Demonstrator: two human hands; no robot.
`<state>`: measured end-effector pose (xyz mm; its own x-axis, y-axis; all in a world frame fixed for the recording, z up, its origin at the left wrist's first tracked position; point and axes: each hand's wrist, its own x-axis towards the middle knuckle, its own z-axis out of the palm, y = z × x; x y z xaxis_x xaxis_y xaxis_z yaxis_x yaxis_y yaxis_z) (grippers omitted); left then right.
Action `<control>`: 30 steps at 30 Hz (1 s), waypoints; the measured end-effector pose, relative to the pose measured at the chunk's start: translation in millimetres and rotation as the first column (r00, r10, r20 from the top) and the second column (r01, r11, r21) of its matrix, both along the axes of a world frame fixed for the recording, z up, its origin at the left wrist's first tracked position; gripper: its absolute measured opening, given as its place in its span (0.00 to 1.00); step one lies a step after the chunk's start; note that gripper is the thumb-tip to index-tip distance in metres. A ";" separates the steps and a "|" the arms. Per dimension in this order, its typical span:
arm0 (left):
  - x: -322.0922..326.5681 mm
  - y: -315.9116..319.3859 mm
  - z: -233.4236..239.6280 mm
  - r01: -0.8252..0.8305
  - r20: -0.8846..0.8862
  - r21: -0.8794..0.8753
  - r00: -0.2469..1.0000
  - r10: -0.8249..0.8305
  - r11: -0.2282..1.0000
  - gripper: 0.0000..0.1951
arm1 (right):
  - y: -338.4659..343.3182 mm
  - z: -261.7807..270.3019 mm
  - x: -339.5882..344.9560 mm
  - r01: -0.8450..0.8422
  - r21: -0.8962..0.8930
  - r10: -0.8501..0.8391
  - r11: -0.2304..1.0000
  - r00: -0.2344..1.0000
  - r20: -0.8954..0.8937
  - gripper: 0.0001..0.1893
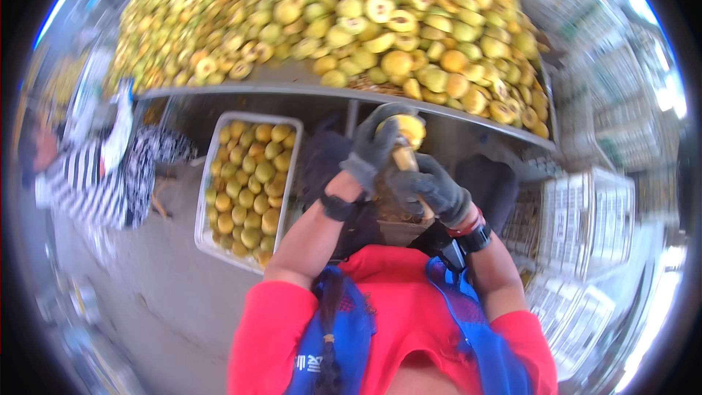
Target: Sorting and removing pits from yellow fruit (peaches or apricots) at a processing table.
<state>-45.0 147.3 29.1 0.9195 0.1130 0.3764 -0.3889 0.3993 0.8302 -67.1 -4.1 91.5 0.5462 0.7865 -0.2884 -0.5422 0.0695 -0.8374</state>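
Note:
My left hand (375, 140), in a dark grey work glove, holds a yellow stone fruit (412, 130), probably a peach, just in front of the bench edge. A tan, wooden-looking hand tool (405, 158) is gripped in my gloved right hand (433, 189). Its upper end meets the fruit, and its lower end sticks out below my fingers. Blur and the fingers hide the tool's working end. Beyond both hands, a metal-edged bench (307, 91) bears a large heap of halved fruit (378, 8), many with brown stones or hollows showing.
Whole fruit fills a white plastic crate (200, 225) at my left. White slatted crates (589, 222) stand at my right, with more stacked behind. Further left, a person in striped clothing (90, 175) sits at the same bench, one gloved hand at its edge.

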 end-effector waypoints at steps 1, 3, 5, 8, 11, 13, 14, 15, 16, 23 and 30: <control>6.9 -4.0 -10.3 -0.118 -0.048 0.016 0.992 0.118 0.993 0.19 | 0.4 -7.4 -0.3 0.024 -0.044 -0.021 0.999 0.998 0.061 0.08; 29.8 8.4 -26.6 -0.671 0.178 0.525 0.688 0.703 0.524 0.20 | 5.2 -10.5 -10.0 0.077 0.035 -0.084 0.996 0.965 0.248 0.12; 12.6 32.7 9.6 -0.386 -0.327 -0.112 0.884 0.333 0.915 0.17 | -2.2 -31.8 -7.6 0.206 -0.090 -0.137 0.974 0.861 0.490 0.10; -15.6 85.9 1.5 -0.816 0.228 0.403 0.528 0.818 0.415 0.16 | 1.2 -52.2 -2.3 0.285 -0.187 -0.165 0.940 0.859 0.485 0.08; -43.9 160.9 -38.1 -0.694 0.274 0.713 0.408 0.871 0.101 0.17 | -29.0 -133.7 37.1 0.381 -0.523 0.302 0.762 0.505 0.809 0.10; -76.3 210.7 -86.2 -0.837 -0.340 0.085 0.485 0.806 0.540 0.18 | -16.9 -126.4 31.7 0.473 -0.604 0.293 0.642 0.576 0.763 0.12; -110.9 257.2 -123.3 -0.852 -0.208 0.387 0.291 0.934 0.352 0.18 | -7.6 -116.0 25.8 0.425 -0.623 0.267 0.656 0.642 0.719 0.13; -154.8 304.7 -163.2 -0.819 -0.080 0.567 0.051 0.996 0.087 0.18 | 5.9 -109.3 19.2 0.363 -0.635 0.241 0.681 0.708 0.664 0.13; -146.4 285.7 -167.3 -0.733 -0.255 0.649 0.045 0.966 0.205 0.19 | -12.0 -106.9 30.6 0.412 -0.687 0.245 0.598 0.722 0.647 0.14; -303.9 398.3 -260.7 -0.103 -0.306 0.952 -0.377 0.874 0.288 0.32 | -15.7 -159.2 23.9 0.354 -0.666 0.406 0.656 0.578 0.708 0.09; -378.9 442.8 -351.2 -0.579 -0.583 0.665 -0.008 0.813 0.471 0.39 | 35.1 -126.9 -3.6 0.320 -0.625 0.462 0.712 0.456 0.761 0.12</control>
